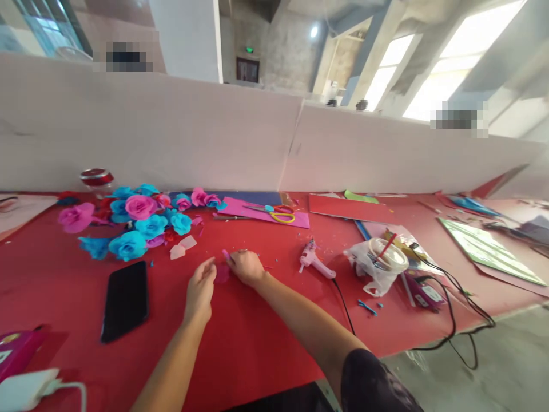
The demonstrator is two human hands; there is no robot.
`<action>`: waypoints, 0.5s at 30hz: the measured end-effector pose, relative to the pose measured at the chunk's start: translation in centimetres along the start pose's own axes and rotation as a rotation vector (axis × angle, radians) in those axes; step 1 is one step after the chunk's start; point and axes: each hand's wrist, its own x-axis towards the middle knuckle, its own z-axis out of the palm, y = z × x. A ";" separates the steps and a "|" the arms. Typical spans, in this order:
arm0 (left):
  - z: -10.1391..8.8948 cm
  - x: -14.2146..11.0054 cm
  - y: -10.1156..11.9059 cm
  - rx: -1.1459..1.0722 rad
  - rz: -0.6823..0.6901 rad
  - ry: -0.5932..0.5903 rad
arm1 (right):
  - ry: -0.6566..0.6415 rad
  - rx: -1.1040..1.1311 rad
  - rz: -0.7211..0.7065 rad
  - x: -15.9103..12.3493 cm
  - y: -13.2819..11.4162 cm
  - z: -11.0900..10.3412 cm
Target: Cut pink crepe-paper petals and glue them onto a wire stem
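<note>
Over the middle of the red table, my right hand (247,267) is closed in a pinch on a small pink paper piece (226,254) whose end sticks out past the fingertips. My left hand (201,287) is just to the left, its fingers stretched out and nothing visible in them. Between the hands, a blurred pink patch (222,273) shows against the red surface; I cannot tell if it belongs to the same paper. Blue paper flowers (128,245) and pink ones (140,206) are bunched beyond my left hand, with pale pink paper scraps (182,247) beside them.
A black phone (125,300) lies at left. Scissors (274,212) rest on a pink sheet (231,207) at the back. To the right are a pink glue gun (316,260) with a black cord, a lidded cup (388,254) in a plastic bag, and cables (450,309). A white partition (193,137) stands behind.
</note>
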 end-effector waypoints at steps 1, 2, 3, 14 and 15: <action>0.4 0.0 -0.3 0.008 -0.003 -0.014 | 0.014 0.003 0.044 0.1 -0.1 0.0; 0.8 0.0 -0.5 0.009 -0.007 -0.027 | 0.026 0.008 0.086 0.2 -0.2 0.0; 1.3 -0.1 -0.6 0.005 -0.013 -0.041 | 0.033 0.017 0.122 0.3 -0.2 -0.1; 2.4 1.2 1.4 0.168 0.107 -0.078 | 0.048 0.077 0.399 4.4 6.6 -5.8; 2.1 1.5 1.2 0.180 0.147 -0.067 | 0.062 0.074 0.438 4.9 8.0 -6.6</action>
